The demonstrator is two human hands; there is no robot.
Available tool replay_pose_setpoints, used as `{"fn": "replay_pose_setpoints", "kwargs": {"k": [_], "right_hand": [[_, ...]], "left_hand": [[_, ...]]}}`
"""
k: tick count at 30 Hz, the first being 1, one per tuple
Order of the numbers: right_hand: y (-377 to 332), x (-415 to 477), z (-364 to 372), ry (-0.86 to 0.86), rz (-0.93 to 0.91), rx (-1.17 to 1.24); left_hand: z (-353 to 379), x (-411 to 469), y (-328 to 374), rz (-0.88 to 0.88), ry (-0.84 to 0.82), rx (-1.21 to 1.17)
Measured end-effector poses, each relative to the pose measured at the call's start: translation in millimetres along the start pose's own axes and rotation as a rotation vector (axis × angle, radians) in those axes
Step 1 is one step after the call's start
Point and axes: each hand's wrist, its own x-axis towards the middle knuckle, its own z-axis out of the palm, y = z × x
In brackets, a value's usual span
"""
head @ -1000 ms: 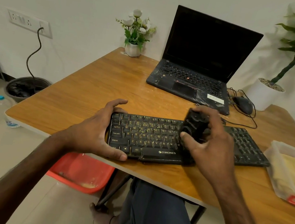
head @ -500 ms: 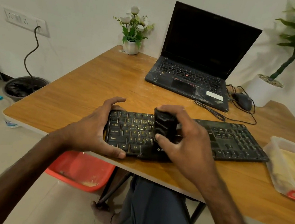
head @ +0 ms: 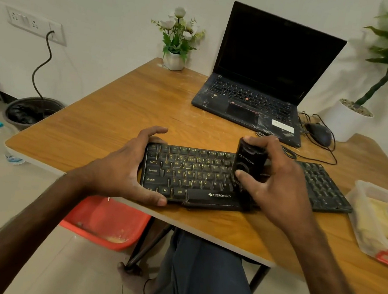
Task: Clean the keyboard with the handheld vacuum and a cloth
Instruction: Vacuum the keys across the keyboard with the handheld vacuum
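My left hand (head: 121, 174) clamps the left end of the keyboard (head: 199, 176). The thumb lies along its near edge and the fingers curl over the far corner. My right hand (head: 278, 189) grips the vacuum (head: 247, 165), a small black cylinder held upright. The thumb presses its front face below the round button and the fingers wrap round the back. Its lower end sits on the keys near the middle of the keyboard, just above the right end of the space bar.

The keyboard lies across the lower middle of the frame, close to the front edge of the table (head: 108, 121). At the right edge a clear tub (head: 363, 189) holds what looks like a folded yellow cloth (head: 379, 218), apart from the keyboard.

Above the keyboard, centre right, an open laptop (head: 255, 100) has a dark screen. A mouse (head: 319, 134) with a tangled lead lies just to its right. A small pot of white flowers (head: 174, 59) stands at the table's far corner, upper centre. A large white plant pot (head: 345, 121) is at upper right.

Under the table at lower left is a red stool (head: 105, 224). A black bin (head: 31, 112) and a bottle (head: 5, 140) stand on the floor at far left, below a wall socket (head: 34, 24).
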Motion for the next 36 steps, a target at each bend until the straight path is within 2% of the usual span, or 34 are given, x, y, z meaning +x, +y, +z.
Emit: {"fn": "replay_pose_setpoints", "kwargs": {"k": [4,6,9,14,19,24,26,31,34,36], "right_hand": [[-10.1,-8.7,5.4,-0.165,-0.058,0.214],[-9.5,-4.7,5.1,-0.184,-0.101,0.155],[-0.4,10.3,-2.2,-0.125,-0.071,0.06],[0.5,5.6,-7.5,-0.259,-0.097,0.267],[7.0,14.4,-6.1,-0.163,-0.066,0.151],[2.8,0.4,-1.4,-0.18,-0.049,0.323],[6.5,-1.7,-3.8,-0.141,0.007,0.405],[23.2,10.8,-8.8,0.114,0.311,0.776],[28.2,13.1,-3.8,0.117,0.443,0.908],[27.1,11.9,-1.1,0.08,0.464,0.849]], "left_hand": [[-0.3,-0.2,0.3,-0.003,0.0,0.004],[-0.8,0.0,-0.2,-0.002,-0.001,0.001],[-1.9,0.3,0.0,-0.003,-0.001,-0.002],[-2.2,-1.0,-0.7,-0.009,0.005,0.0],[-2.1,-0.6,-0.2,0.0,0.003,0.006],[-2.4,-1.3,-2.1,0.0,0.001,-0.005],[-2.1,-1.0,-2.5,0.005,0.005,-0.007],[-0.7,-1.0,-2.3,0.005,0.01,-0.014],[-0.9,-0.9,-1.9,0.005,0.012,-0.014],[-1.1,-0.5,-1.1,0.004,0.011,-0.018]]}}
